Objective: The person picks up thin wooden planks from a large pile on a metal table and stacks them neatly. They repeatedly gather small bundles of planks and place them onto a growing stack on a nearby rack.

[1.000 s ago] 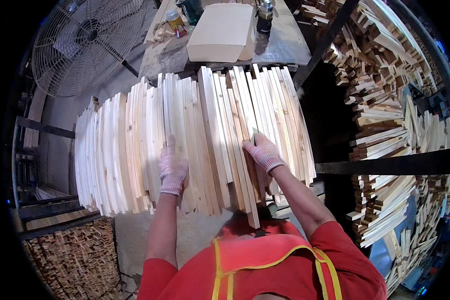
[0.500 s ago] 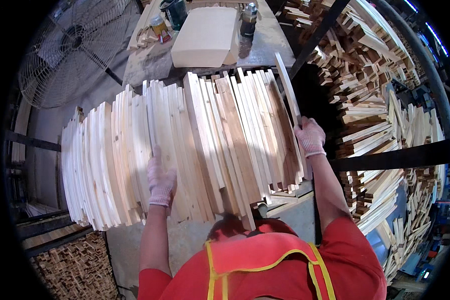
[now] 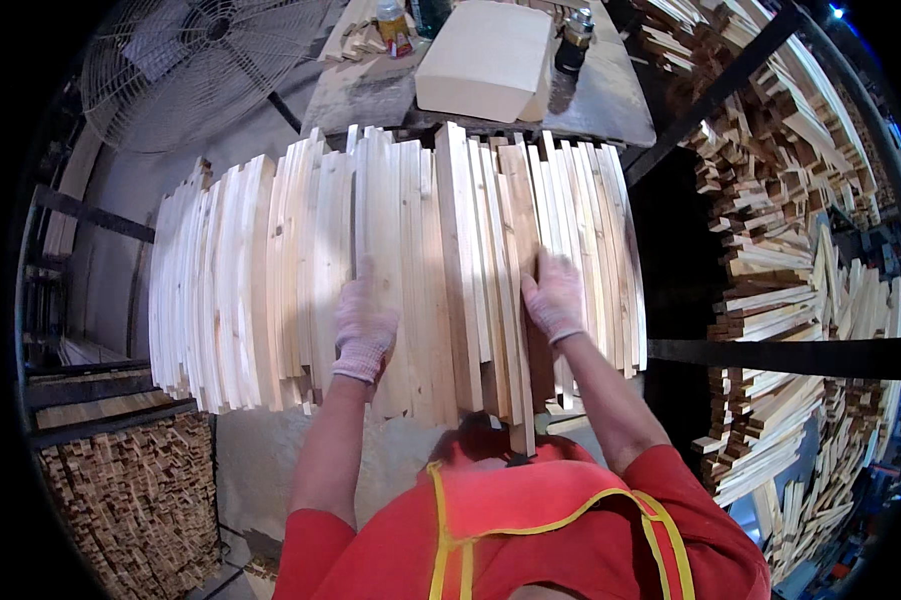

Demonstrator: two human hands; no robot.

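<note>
A long row of pale wooden strips (image 3: pixel 235 290) stands on edge in front of me, packed side by side. My left hand (image 3: pixel 363 325), in a light knitted glove, lies on the middle of the row, against a strip that stands a little proud; its fingers are blurred and partly sunk among the strips. Farther right, my right hand (image 3: pixel 554 297), gloved the same way, is closed on a wooden strip (image 3: pixel 520 220), thumb on its left side and fingers on its right. One strip near my right hand sticks out toward my body.
Behind the row, a table (image 3: pixel 345 100) carries a cardboard box (image 3: pixel 482 65), a dark bottle (image 3: pixel 573 42) and a small jar (image 3: pixel 392 28). A large caged fan (image 3: pixel 185 65) stands at left. Dark metal bars (image 3: pixel 785 355) cross before stacked wood (image 3: pixel 770 280) at right. More wood (image 3: pixel 135 500) fills the lower left.
My right hand has left the tilted strip at the row's right end and moved left onto the row. That strip no longer leans out. My left hand stays by the same strip as the view shifts.
</note>
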